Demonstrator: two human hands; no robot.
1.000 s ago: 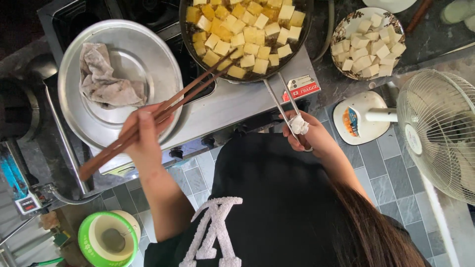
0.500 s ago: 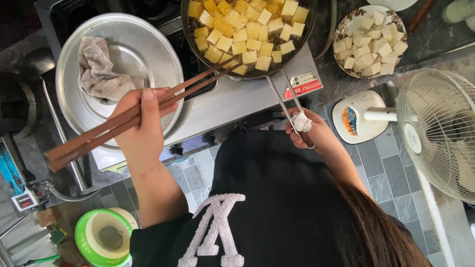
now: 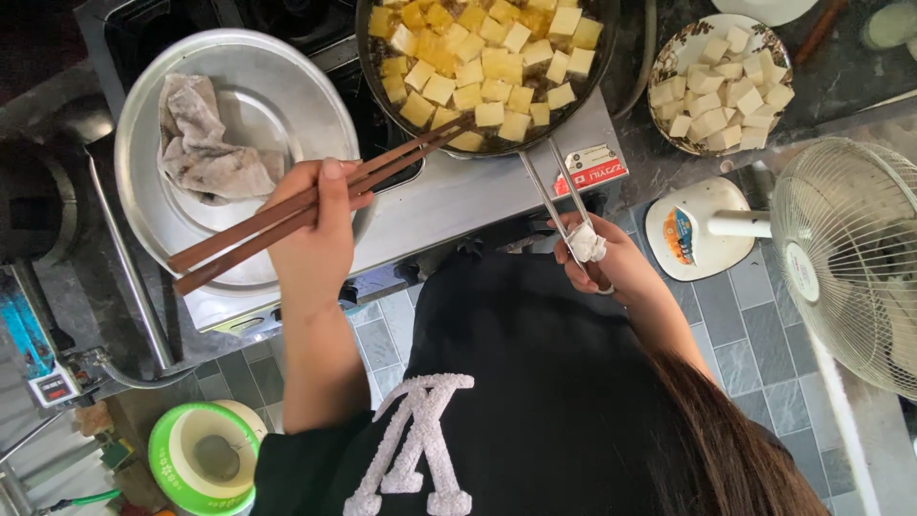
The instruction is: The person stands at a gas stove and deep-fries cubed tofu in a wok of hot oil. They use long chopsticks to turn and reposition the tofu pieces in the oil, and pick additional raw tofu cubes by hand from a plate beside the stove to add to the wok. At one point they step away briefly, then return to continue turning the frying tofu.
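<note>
While left fingers [image 3: 330,191] grip chopsticks [image 3: 315,196] w/ tips at tofu [image 3: 478,72], right fingers [image 3: 573,253] clamp pan handle [image 3: 559,196].

Grey tiled floor [image 3: 755,334] with a white standing fan [image 3: 850,258] beside a dark counter [image 3: 841,86].

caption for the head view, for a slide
Left hand works chopsticks in a pan of tofu cubes; right hand holds the pan handle.

Stove and dark counter, upper frame.
Gas stove [image 3: 458,196] carries frying pan [image 3: 487,72], upper centre; metal tray [image 3: 287,105], upper left; counter [image 3: 841,86] holds tofu bowl [image 3: 721,81], upper right.
</note>
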